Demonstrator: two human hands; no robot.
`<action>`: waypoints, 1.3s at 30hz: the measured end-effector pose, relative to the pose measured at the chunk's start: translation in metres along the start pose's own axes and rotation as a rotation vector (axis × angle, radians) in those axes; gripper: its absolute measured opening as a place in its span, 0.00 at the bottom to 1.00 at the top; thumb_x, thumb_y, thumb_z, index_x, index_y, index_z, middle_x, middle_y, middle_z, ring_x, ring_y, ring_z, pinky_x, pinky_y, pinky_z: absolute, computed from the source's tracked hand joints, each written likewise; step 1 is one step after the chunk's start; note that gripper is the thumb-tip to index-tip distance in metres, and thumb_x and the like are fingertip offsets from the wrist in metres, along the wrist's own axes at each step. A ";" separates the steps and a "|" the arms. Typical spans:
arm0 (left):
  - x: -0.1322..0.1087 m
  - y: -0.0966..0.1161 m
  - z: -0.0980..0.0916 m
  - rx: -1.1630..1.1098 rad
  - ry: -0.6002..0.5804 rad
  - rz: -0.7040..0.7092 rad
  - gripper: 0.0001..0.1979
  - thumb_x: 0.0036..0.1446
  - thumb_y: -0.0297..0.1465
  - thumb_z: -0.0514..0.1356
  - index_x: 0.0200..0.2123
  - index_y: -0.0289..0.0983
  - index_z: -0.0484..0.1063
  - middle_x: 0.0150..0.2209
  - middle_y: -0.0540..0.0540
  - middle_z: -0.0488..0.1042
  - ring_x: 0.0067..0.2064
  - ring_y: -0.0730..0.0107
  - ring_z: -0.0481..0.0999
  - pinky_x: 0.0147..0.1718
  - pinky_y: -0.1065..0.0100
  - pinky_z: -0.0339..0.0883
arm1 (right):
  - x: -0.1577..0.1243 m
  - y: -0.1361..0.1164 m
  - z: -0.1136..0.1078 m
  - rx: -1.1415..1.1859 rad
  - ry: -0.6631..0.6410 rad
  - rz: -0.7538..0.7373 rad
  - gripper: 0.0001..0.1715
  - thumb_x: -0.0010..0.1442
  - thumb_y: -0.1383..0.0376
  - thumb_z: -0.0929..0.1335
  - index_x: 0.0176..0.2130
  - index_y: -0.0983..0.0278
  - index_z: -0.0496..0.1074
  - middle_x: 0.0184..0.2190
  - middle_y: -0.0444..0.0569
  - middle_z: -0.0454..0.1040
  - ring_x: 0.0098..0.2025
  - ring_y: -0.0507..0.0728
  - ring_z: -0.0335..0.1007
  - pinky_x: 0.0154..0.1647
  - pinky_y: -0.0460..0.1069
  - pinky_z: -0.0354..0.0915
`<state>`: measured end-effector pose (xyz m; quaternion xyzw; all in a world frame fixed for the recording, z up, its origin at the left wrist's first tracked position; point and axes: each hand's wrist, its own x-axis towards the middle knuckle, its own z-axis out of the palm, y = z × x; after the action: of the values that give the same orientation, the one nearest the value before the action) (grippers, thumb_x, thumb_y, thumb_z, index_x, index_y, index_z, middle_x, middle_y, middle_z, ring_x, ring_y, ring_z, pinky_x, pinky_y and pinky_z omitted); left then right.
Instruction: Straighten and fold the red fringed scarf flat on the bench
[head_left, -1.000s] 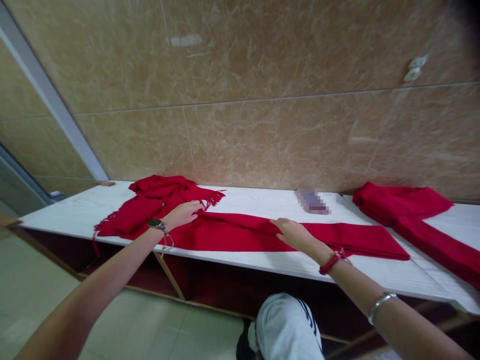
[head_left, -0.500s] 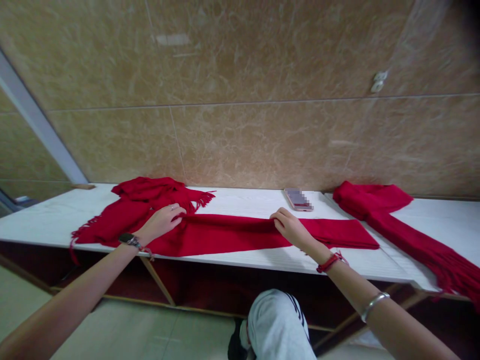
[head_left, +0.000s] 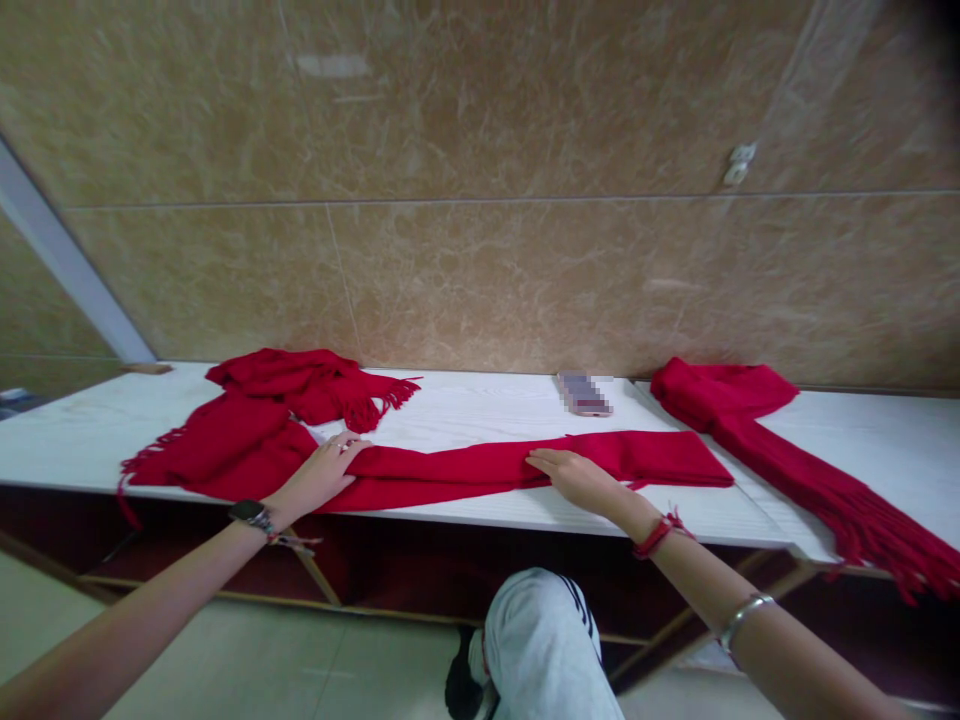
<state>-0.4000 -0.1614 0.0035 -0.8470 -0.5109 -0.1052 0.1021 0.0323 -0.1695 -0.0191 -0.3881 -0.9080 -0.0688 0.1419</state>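
A long red scarf point(head_left: 450, 468) lies along the white tabletop, folded lengthwise into a narrow band. My left hand point(head_left: 319, 480) rests flat on its left part, fingers stretched to the right. On the band's middle, my right hand point(head_left: 576, 480) lies with its fingers extended and pressed down on the fabric. Left of my left hand is loose, rumpled red fabric with a fringe point(head_left: 210, 440); whether it is the same scarf's end I cannot tell. Behind it sits a bunched red fringed scarf point(head_left: 300, 385).
A phone point(head_left: 586, 396) lies near the wall. Another red scarf point(head_left: 780, 460) sits at the right, its fringe hanging over the front edge. Open shelves point(head_left: 420, 565) are under the white tabletop point(head_left: 480, 400). My knee point(head_left: 544, 630) is in front of them.
The lifted far edge of the scarf has been folded toward me and laid down. Both hands have gone from pinching that edge to lying flat on the band.
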 end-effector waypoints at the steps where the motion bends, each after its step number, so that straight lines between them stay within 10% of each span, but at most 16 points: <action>1: 0.002 -0.003 0.003 0.023 0.018 -0.041 0.27 0.46 0.19 0.51 0.52 0.35 0.61 0.50 0.40 0.62 0.52 0.59 0.63 0.52 0.61 0.59 | 0.000 0.002 0.003 0.007 -0.002 0.017 0.28 0.52 0.79 0.57 0.51 0.69 0.67 0.50 0.58 0.69 0.51 0.59 0.66 0.52 0.54 0.62; 11: 0.042 -0.026 0.002 0.337 0.118 -0.220 0.26 0.48 0.16 0.47 0.51 0.36 0.64 0.45 0.40 0.66 0.49 0.60 0.65 0.35 0.69 0.67 | -0.007 0.013 0.024 0.166 0.096 0.119 0.33 0.49 0.81 0.54 0.53 0.71 0.65 0.53 0.57 0.66 0.55 0.56 0.60 0.56 0.53 0.59; 19: 0.011 -0.032 -0.026 0.302 0.034 -0.038 0.22 0.49 0.18 0.49 0.47 0.38 0.66 0.48 0.42 0.66 0.49 0.61 0.67 0.44 0.66 0.65 | -0.011 0.014 0.021 0.176 0.302 0.219 0.28 0.55 0.77 0.54 0.53 0.68 0.65 0.53 0.57 0.66 0.56 0.57 0.60 0.56 0.54 0.59; 32: -0.002 -0.030 -0.013 0.204 -0.192 0.003 0.24 0.51 0.16 0.43 0.46 0.37 0.68 0.46 0.40 0.68 0.44 0.60 0.71 0.40 0.63 0.67 | -0.013 0.012 0.023 0.041 0.101 0.134 0.28 0.53 0.79 0.56 0.51 0.71 0.67 0.52 0.59 0.67 0.56 0.58 0.60 0.57 0.55 0.58; 39: 0.022 0.026 -0.029 -0.050 -0.218 0.222 0.25 0.52 0.24 0.53 0.54 0.41 0.62 0.61 0.44 0.51 0.60 0.57 0.54 0.56 0.58 0.52 | -0.010 0.007 0.015 0.100 0.101 0.110 0.27 0.54 0.77 0.57 0.51 0.70 0.67 0.52 0.57 0.67 0.57 0.58 0.59 0.57 0.56 0.57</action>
<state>-0.3687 -0.1632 0.0359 -0.9070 -0.4194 -0.0133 0.0359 0.0414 -0.1682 -0.0362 -0.4261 -0.8792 -0.0346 0.2102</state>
